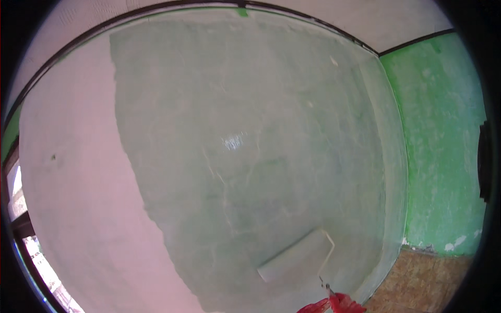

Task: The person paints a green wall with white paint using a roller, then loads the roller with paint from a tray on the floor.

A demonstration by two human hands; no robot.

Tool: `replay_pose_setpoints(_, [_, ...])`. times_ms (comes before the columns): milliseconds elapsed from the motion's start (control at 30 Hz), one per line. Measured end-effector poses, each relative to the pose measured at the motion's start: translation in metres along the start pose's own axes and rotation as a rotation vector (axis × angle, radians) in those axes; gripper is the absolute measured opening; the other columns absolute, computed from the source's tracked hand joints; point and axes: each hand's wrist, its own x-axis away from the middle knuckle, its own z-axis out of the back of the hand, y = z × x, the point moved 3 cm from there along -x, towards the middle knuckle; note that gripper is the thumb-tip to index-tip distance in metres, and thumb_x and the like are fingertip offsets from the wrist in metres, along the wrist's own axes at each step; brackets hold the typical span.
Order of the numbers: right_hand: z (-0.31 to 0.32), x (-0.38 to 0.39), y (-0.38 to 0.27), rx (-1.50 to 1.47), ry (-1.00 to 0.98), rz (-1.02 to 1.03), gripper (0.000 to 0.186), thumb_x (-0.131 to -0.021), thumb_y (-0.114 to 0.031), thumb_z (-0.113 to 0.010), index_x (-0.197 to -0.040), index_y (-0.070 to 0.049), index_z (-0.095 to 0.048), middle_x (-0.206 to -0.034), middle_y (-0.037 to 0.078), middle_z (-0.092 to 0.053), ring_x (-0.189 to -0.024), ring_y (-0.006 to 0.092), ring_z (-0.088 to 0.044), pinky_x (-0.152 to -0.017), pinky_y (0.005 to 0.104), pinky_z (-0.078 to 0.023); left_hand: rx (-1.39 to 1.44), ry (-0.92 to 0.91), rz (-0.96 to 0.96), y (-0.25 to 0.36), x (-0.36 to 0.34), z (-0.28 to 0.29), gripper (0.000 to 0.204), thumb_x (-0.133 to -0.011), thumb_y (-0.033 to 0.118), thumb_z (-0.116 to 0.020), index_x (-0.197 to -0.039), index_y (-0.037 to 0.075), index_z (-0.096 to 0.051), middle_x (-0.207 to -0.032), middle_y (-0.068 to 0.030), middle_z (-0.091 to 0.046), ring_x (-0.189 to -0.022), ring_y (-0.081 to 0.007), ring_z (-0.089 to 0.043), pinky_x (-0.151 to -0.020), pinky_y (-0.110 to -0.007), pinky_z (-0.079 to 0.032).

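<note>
A paint roller with a wide, pale sleeve lies tilted against the wall at the lower right of centre. Its bent wire frame runs from the sleeve's right end down to a handle at the lower edge. There my right hand, in something red like a glove, is closed around the handle; most of this hand is cut off by the picture's edge. Of my left hand nothing can be made out. The wall's greenish-grey part surrounds the roller, with fine cracks and a wet-looking sheen.
On the left, the wall has a pale pinkish-white band with an uneven border. A bright green wall meets it at the right corner, above a brown floor. Dark trim edges the ceiling. At the far left is a window.
</note>
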Motion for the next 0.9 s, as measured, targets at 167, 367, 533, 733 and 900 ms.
replay_pose_setpoints(167, [-0.107,-0.156,0.063,-1.963,-1.079,-1.004,0.043,-0.096,-0.044,-0.046,-0.1,-0.004,-0.063,-0.081,0.019,-0.065,-0.076,0.0366,-0.061,-0.074,0.0424,-0.047,-0.547,0.089,-0.331,0.127,-0.097,0.085,0.06,-0.082,0.008,-0.066,-0.137,0.005,-0.044,-0.14,-0.0124,-0.048,-0.125,-0.0254,-0.048,-0.099,-0.039,-0.042])
replay_pose_setpoints(367, [-0.161,-0.384,0.169,-2.255,-0.741,-0.98,0.047,-0.094,-0.054,-0.046,-0.082,-0.01,-0.052,-0.057,0.0,-0.047,-0.046,0.012,-0.046,-0.043,0.0278,-0.038,-0.747,0.148,-0.511,0.23,-0.152,0.168,0.06,-0.078,0.005,-0.068,-0.134,0.003,-0.047,-0.134,-0.0186,-0.051,-0.116,-0.0335,-0.053,-0.095,-0.041,-0.045])
replay_pose_setpoints(533, [-0.175,-0.537,0.253,-2.253,-0.434,-0.832,0.052,-0.094,-0.059,-0.043,-0.079,-0.01,-0.05,-0.053,0.0,-0.042,-0.045,0.0119,-0.042,-0.044,0.028,-0.035,-0.788,0.175,-0.482,0.285,-0.161,0.199,0.06,-0.076,0.006,-0.07,-0.132,0.003,-0.048,-0.132,-0.0182,-0.052,-0.114,-0.0339,-0.054,-0.095,-0.043,-0.045])
replay_pose_setpoints(733, [-0.201,-0.684,0.317,-2.259,-0.202,-0.566,0.054,-0.093,-0.059,-0.045,-0.074,-0.009,-0.047,-0.053,0.0,-0.042,-0.046,0.0125,-0.042,-0.045,0.0287,-0.034,-0.868,0.22,-0.4,0.314,-0.149,0.215,0.059,-0.075,0.005,-0.071,-0.13,0.002,-0.05,-0.131,-0.0185,-0.053,-0.113,-0.0345,-0.054,-0.095,-0.042,-0.046])
replay_pose_setpoints(900, [-0.19,-0.659,0.302,-2.25,-0.275,-0.618,0.054,-0.093,-0.059,-0.045,-0.074,-0.009,-0.047,-0.053,0.0,-0.042,-0.046,0.0125,-0.042,-0.045,0.0286,-0.033,-0.774,0.331,-0.27,0.331,-0.138,0.217,0.057,-0.079,-0.001,-0.068,-0.131,0.005,-0.048,-0.13,-0.019,-0.053,-0.115,-0.0331,-0.055,-0.094,-0.039,-0.048])
